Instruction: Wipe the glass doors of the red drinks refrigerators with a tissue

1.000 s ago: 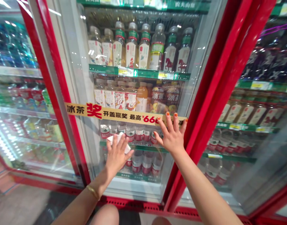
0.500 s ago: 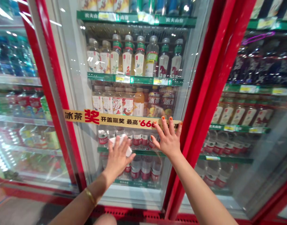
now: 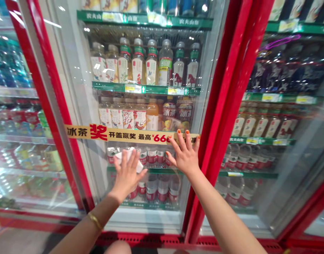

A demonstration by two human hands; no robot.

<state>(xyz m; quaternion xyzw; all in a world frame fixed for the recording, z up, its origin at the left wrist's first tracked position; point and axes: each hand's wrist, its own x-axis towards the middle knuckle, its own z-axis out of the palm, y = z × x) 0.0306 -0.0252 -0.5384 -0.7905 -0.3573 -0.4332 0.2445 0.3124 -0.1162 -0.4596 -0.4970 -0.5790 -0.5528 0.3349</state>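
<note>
White cloth (image 3: 127, 157) lies slantwise, its long axis dipping toward four o'clock, held flat under the spread fingers of the left hand (image 3: 127, 178) against a glass cooler door (image 3: 97, 176); the open, empty right hand (image 3: 184, 158) presses at three o'clock.

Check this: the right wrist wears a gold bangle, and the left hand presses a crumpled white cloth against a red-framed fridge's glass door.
No: the gold bangle is on the left wrist, and the right wrist is bare, as the head view shows. The left hand does press the crumpled white cloth to the glass door.
</note>
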